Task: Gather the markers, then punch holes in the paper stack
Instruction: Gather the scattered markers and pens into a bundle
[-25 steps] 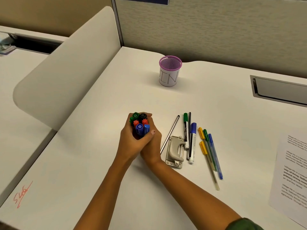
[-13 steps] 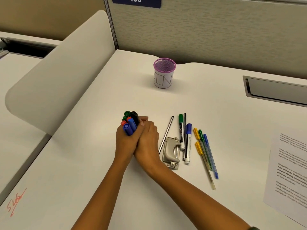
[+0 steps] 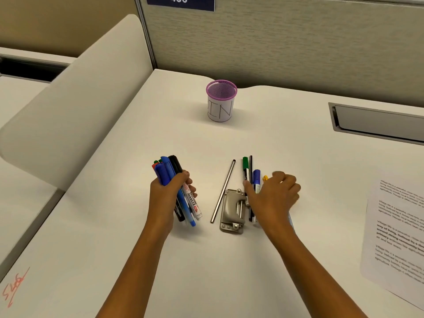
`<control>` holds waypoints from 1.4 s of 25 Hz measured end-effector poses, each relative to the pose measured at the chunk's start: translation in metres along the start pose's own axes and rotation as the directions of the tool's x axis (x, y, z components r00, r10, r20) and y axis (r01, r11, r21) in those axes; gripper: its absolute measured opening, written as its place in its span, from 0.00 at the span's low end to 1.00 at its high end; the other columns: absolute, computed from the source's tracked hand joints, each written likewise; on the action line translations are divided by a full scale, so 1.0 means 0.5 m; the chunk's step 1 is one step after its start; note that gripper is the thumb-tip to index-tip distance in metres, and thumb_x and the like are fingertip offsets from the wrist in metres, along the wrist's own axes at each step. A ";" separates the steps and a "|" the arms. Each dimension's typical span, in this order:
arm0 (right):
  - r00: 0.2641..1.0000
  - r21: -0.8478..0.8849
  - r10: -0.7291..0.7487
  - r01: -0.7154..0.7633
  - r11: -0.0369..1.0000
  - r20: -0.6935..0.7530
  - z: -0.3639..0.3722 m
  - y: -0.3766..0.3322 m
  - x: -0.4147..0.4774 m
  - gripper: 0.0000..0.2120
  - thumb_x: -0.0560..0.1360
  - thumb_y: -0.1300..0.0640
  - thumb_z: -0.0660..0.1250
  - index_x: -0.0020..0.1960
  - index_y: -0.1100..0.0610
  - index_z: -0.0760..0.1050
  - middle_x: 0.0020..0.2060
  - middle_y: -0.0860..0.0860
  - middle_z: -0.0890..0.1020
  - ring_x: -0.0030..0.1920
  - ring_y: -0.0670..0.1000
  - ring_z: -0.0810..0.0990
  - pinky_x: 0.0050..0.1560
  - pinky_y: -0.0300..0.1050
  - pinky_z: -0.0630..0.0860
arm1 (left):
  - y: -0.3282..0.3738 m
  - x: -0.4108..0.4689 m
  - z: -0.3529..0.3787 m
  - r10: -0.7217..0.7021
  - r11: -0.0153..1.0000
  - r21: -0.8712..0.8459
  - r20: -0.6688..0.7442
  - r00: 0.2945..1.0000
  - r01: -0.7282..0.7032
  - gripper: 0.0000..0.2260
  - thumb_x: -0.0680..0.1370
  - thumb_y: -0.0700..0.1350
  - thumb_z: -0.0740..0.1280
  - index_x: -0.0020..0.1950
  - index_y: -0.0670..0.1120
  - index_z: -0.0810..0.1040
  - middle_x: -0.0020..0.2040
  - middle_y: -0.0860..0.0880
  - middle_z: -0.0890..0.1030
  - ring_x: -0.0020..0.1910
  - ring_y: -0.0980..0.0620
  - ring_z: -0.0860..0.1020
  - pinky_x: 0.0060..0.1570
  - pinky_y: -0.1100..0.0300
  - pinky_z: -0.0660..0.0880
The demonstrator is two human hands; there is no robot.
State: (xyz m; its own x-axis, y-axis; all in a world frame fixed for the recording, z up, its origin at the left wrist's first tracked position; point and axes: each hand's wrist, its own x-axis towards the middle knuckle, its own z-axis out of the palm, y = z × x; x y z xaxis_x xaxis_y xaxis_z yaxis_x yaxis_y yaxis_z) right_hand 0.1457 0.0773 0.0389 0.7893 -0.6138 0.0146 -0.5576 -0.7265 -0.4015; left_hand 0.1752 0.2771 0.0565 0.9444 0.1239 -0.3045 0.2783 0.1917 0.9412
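The counter (image 3: 275, 145) fills most of my feed, pale and wide. A fabric wall (image 3: 298, 47) closes it off at 12 o'clock and carries a blue plate (image 3: 181, 1) reading 436. A curved divider panel (image 3: 68, 111) stands along the edge at 10 o'clock.

At 4 o'clock the paper stack (image 3: 394, 237) lies flat, print side up, well apart from both hands and cut off by the frame edge. A grey slot (image 3: 376, 125) is set into the counter at 2 o'clock. A purple mesh cup (image 3: 221, 104) with a white wrap stands upright at 12 o'clock, apart from everything else.

Near the centre I see the left grip (image 3: 168, 198) curled round a bundle of markers (image 3: 169, 168). Their blue, black, red and green caps point toward 11 and their tails toward 5.

The right grip (image 3: 273, 198) hangs over the loose pens with fingers bent down. It is blurred, so I cannot tell whether it holds anything.

A metal hole punch (image 3: 232, 210) lies between the two hands, with a thin metal rod (image 3: 223, 191) just beside it at its 9 o'clock. At the punch's 2 o'clock lie a green marker (image 3: 245, 167), a thin black pen (image 3: 251, 164) and a blue marker (image 3: 256, 177), side by side and pointing to 12. A yellow cap (image 3: 265, 178) peeks out by the fingers.

A red scribble (image 3: 13, 288) marks the counter at 7 o'clock.
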 end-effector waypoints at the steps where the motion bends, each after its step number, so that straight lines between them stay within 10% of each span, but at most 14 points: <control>1: 0.996 -0.074 0.076 -0.073 0.995 0.041 0.003 0.004 0.006 0.37 0.70 0.35 0.66 0.64 0.63 0.64 0.61 0.60 0.68 0.60 0.59 0.66 0.58 0.51 0.66 | -0.001 -0.003 0.002 -0.027 1.000 -0.011 0.003 1.000 0.027 0.02 0.75 0.39 0.67 0.43 0.45 0.77 0.29 0.53 0.81 0.29 0.55 0.81 0.30 0.62 0.78; 20: 0.957 -0.130 0.167 -0.140 0.982 0.237 -0.016 0.044 0.042 0.23 0.76 0.57 0.67 0.65 0.67 0.64 0.60 0.62 0.73 0.60 0.58 0.73 0.56 0.47 0.72 | -0.015 -0.028 0.016 -0.134 0.991 0.015 0.029 0.991 0.134 0.02 0.75 0.41 0.67 0.43 0.46 0.78 0.30 0.53 0.82 0.31 0.56 0.82 0.32 0.61 0.78; 26: 0.937 0.081 0.187 -0.220 0.972 0.294 -0.044 0.057 0.061 0.20 0.75 0.60 0.67 0.62 0.67 0.66 0.57 0.63 0.76 0.54 0.61 0.77 0.45 0.48 0.72 | -0.010 -0.035 0.018 -0.124 0.992 0.014 0.043 0.991 0.124 0.02 0.75 0.41 0.68 0.43 0.46 0.78 0.30 0.53 0.82 0.31 0.56 0.82 0.32 0.62 0.78; 35: 0.946 0.589 -0.156 0.301 0.750 -0.284 -0.103 0.063 0.051 0.09 0.77 0.53 0.65 0.54 0.54 0.68 0.40 0.52 0.77 0.32 0.45 0.72 0.34 0.35 0.72 | -0.007 -0.048 0.021 -0.128 0.992 0.019 0.050 0.990 0.127 0.01 0.75 0.42 0.67 0.44 0.46 0.78 0.30 0.54 0.82 0.31 0.56 0.82 0.34 0.61 0.77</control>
State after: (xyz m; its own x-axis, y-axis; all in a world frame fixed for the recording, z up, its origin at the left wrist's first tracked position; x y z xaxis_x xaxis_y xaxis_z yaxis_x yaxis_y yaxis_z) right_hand 0.1349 0.0229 0.0740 0.7604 -0.5552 0.3369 -0.0292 -0.5475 -0.8363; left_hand 0.1534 0.2631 0.0622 0.9085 0.0494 -0.4150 0.3996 0.1877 0.8973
